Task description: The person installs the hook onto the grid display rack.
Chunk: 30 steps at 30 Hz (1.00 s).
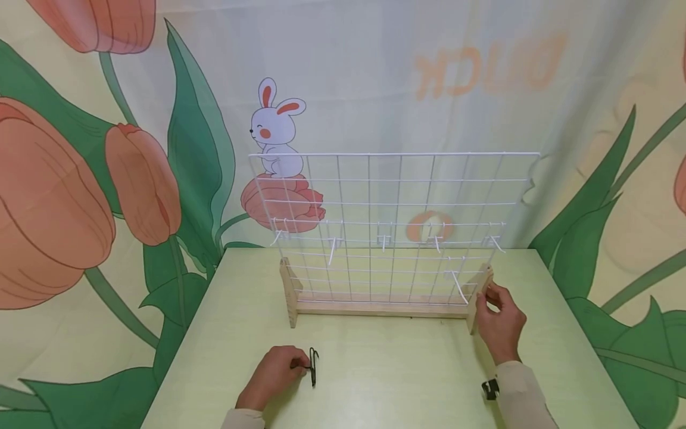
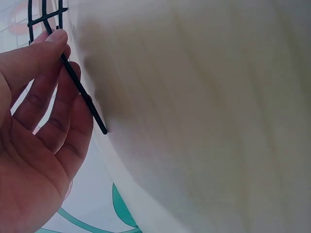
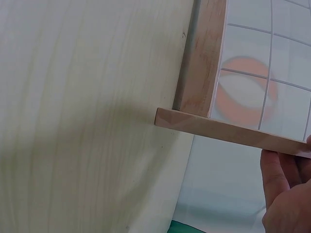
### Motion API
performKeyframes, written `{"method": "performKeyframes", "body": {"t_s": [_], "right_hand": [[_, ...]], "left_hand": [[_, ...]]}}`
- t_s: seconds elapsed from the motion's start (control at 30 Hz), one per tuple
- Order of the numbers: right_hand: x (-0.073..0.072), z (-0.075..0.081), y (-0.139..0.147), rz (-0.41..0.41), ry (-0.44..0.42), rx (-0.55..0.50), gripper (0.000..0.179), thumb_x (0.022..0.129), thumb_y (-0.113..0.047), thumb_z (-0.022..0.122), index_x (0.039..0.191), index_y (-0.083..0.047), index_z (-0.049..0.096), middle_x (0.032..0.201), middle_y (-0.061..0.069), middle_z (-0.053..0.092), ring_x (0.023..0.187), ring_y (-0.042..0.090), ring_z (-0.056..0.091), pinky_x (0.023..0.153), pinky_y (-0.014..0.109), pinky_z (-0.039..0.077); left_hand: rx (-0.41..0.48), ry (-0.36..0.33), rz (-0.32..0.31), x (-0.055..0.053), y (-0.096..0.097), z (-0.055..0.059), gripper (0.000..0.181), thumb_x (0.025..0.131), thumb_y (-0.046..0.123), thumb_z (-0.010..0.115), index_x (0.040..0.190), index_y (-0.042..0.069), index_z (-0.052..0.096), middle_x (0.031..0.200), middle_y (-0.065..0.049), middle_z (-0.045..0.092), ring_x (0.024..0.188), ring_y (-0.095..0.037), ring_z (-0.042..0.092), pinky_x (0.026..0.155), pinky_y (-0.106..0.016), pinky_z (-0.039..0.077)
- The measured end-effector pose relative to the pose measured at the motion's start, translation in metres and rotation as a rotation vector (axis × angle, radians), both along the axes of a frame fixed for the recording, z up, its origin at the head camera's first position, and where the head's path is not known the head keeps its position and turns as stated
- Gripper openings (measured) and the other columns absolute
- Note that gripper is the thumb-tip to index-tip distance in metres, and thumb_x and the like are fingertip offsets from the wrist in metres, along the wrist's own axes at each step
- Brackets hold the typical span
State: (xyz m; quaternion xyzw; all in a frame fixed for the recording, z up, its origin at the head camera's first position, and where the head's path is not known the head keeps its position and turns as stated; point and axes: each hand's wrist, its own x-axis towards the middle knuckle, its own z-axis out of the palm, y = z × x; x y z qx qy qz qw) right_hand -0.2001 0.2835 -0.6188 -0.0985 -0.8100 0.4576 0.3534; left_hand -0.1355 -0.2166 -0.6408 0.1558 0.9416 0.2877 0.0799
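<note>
My left hand (image 1: 278,369) pinches a black wire hook (image 1: 313,366) between thumb and fingertips, low over the front left of the table. In the left wrist view the hook's long prong (image 2: 80,90) slants down past the fingers, and its crossed wire back is at the top. At the right, my right hand (image 1: 502,319) grips the upright wooden side piece (image 1: 479,298) of a stand. Fingertips press against its outer face in the right wrist view. The stand holds up a white wire grid (image 1: 370,202), on which several white hooks (image 1: 332,247) hang.
A wooden bar (image 1: 380,308) joins the stand's two side pieces along the bottom. The stand is set on a pale table (image 1: 375,381). Behind it hangs a curtain (image 1: 375,89) printed with tulips and a rabbit. A small black object (image 1: 490,389) shows at the right wrist.
</note>
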Motion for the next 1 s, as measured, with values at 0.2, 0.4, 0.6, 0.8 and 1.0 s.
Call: {"method": "performKeyframes", "body": {"t_s": [0.2,0.4,0.6,0.8,1.0], "right_hand": [[0.0006,-0.0002,0.0002,-0.005,-0.005,0.007,0.028,0.096,-0.008,0.076,0.124,-0.001,0.072,0.109,0.017,0.079,0.093,-0.024,0.056,0.078,0.003,0.051],[0.0002,-0.0002,0.0001,-0.006,-0.011,0.01,0.028,0.096,-0.008,0.076,0.123,-0.001,0.072,0.11,0.017,0.079,0.092,-0.025,0.056,0.078,0.003,0.051],[0.0003,-0.0005,-0.0003,-0.002,-0.002,0.005,0.028,0.096,-0.007,0.076,0.123,0.0,0.072,0.11,0.019,0.079,0.092,-0.026,0.055,0.077,-0.001,0.047],[0.0,-0.0012,0.0003,0.004,0.016,-0.004,0.028,0.095,-0.006,0.076,0.122,0.0,0.072,0.108,0.019,0.079,0.091,-0.026,0.056,0.076,-0.002,0.046],[-0.0004,-0.0008,-0.0001,-0.006,0.002,0.008,0.028,0.096,-0.008,0.075,0.123,-0.001,0.072,0.11,0.017,0.079,0.093,-0.024,0.057,0.079,0.004,0.051]], "left_hand": [[0.01,-0.014,-0.005,0.0012,0.0002,0.0021,0.018,0.09,0.008,0.082,0.089,0.025,0.075,0.088,0.014,0.072,0.081,0.0,0.062,0.075,-0.028,0.054],[0.01,-0.022,-0.006,0.004,0.0012,0.004,0.015,0.091,0.008,0.081,0.09,0.022,0.075,0.087,0.012,0.07,0.08,-0.001,0.059,0.073,-0.028,0.052],[0.012,-0.001,-0.008,0.0055,0.0013,0.0031,0.015,0.091,0.008,0.081,0.091,0.021,0.074,0.086,0.013,0.068,0.079,0.001,0.056,0.072,-0.026,0.051],[0.025,0.013,0.006,0.0083,0.0029,0.0023,0.016,0.091,0.007,0.08,0.092,0.021,0.073,0.087,0.012,0.066,0.079,0.001,0.056,0.071,-0.025,0.051],[0.002,0.076,0.057,0.0078,0.0049,0.0037,0.017,0.092,0.006,0.079,0.093,0.021,0.073,0.087,0.012,0.065,0.08,-0.001,0.059,0.071,-0.025,0.052]]}}
